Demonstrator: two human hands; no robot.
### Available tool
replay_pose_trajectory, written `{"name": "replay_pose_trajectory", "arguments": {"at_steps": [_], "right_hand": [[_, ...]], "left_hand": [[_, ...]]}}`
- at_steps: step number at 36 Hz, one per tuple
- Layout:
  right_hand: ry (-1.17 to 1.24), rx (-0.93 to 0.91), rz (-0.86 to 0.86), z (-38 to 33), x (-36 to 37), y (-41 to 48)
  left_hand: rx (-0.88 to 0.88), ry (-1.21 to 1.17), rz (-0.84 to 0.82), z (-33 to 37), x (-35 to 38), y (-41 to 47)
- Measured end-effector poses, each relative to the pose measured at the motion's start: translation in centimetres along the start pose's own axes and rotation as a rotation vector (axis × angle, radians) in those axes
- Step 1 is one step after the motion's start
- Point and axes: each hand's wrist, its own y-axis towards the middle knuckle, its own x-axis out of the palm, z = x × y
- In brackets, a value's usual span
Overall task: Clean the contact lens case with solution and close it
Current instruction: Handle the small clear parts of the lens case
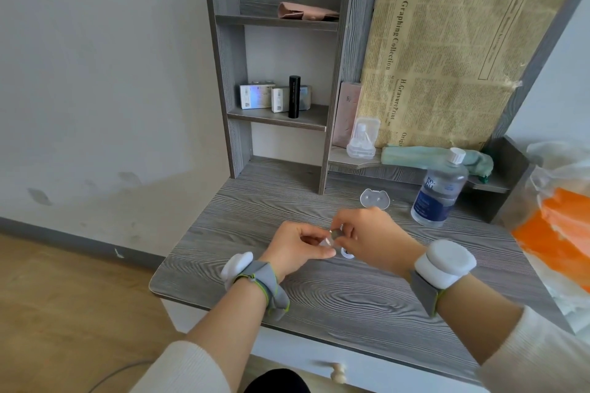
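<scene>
My left hand (297,246) and my right hand (370,239) meet over the middle of the grey desk (319,290). Between the fingertips of both sits a small clear contact lens case (332,238), mostly hidden by fingers. My left hand pinches its lower part and my right hand pinches its upper part. A small white round cap (347,254) lies on the desk just under my right hand. The solution bottle (439,190), clear with a blue label and a white cap, stands upright at the back right.
A clear plastic lid (375,198) lies behind my hands. A shelf unit (281,73) with boxes and a black tube rises at the back. A green cloth (424,153) lies on a ledge. An orange-and-white bag (562,226) crowds the right edge.
</scene>
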Motion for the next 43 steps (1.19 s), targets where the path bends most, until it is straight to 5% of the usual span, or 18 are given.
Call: {"name": "replay_pose_trajectory", "arguments": {"at_steps": [11,22,33,43], "right_hand": [[0.107,0.153,0.066,0.2,1.7,0.2],[0.217,0.261,0.165,-0.8,0.6,1.1],[0.253,0.23,0.266,1.2,-1.8,4.4],[0.229,0.275,0.312,3.6,-0.5,7.8]], "left_hand": [[0.07,0.156,0.106,-0.5,0.7,-0.5],[0.045,-0.023,0.2,-0.1,0.9,0.6],[0.084,-0.009,0.053,3.2,0.6,4.1],[0.021,0.169,0.229,1.8,0.0,6.6]]}}
